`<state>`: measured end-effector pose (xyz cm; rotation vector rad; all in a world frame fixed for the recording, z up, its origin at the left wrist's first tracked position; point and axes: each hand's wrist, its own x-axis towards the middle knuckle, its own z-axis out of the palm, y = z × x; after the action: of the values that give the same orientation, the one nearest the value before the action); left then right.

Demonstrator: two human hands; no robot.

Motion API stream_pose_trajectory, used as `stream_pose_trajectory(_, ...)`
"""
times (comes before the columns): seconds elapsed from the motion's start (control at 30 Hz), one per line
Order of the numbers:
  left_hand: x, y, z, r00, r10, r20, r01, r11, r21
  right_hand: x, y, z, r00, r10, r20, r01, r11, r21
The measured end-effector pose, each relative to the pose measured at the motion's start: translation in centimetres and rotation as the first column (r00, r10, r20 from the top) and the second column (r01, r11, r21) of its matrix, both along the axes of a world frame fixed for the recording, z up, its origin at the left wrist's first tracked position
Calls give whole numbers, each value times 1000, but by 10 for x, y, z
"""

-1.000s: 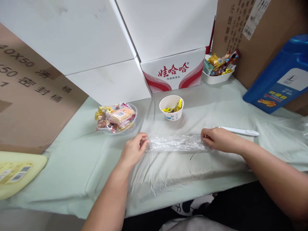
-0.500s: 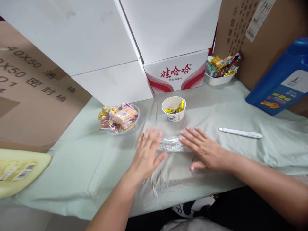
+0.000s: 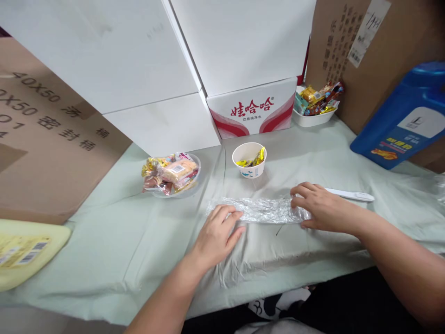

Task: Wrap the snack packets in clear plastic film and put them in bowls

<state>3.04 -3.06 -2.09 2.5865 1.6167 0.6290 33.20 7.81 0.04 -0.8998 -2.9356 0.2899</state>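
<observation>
A long folded strip of crinkled clear plastic film (image 3: 266, 211) lies crosswise on the cloth in front of me. My left hand (image 3: 217, 232) rests on its left end, fingers slightly bent and thumb held apart. At the right end, my right hand (image 3: 321, 206) touches the film with curled fingers; its thumb sits lower, apart from the fingertips. A white utility knife (image 3: 352, 195) lies just beyond my right hand, partly hidden by it. Behind the film stands a white paper cup (image 3: 252, 171) with yellow-wrapped pieces inside.
A clear bowl (image 3: 195, 183) of packaged snacks sits left, a white tub (image 3: 314, 120) of snacks back right. White cartons (image 3: 250, 113) and brown boxes (image 3: 45, 139) wall the back and sides. A blue bottle (image 3: 396, 120) leans right; a pale yellow jug (image 3: 28, 253) lies left.
My right hand has moved right along the film, and its flat fingers have curled. The left hand's fingers have bent down onto the film's left end. More of the strip shows between them.
</observation>
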Motion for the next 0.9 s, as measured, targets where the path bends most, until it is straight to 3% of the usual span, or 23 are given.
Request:
stream_pose_trajectory(0.1,10,-3,-1,994,-109,15,110,989,-99,-4,-3,0,999,26,42,-25,1000,-12)
stream_pose_trajectory(0.2,16,-4,-4,992,-115,-46,106,980,-170,-11,-20,9,997,78,12,-78,997,-4)
stream_pose_trajectory(0.33,23,-6,-2,980,-188,-62,163,944,-287,-7,-47,38,977,189,-101,-208,950,-231)
stream_pose_trajectory(0.43,30,-10,4,904,-428,11,398,829,-393,-3,-51,56,932,268,-243,-352,825,-441)
stream_pose_trajectory(0.53,38,-11,7,799,-591,114,571,684,-453,-9,-39,53,910,209,-359,-390,727,-565)
stream_pose_trajectory(0.63,43,-10,4,777,-611,154,604,653,-457,-25,-22,31,955,2,-297,-184,788,-588)
stream_pose_trajectory(0.73,42,-9,0,782,-601,166,604,664,-441,-44,-11,4,969,-144,-199,35,883,-468)
stream_pose_trajectory(0.9,38,-7,-3,793,-571,211,601,677,-425,-64,-7,-28,980,-67,-187,37,987,-159)
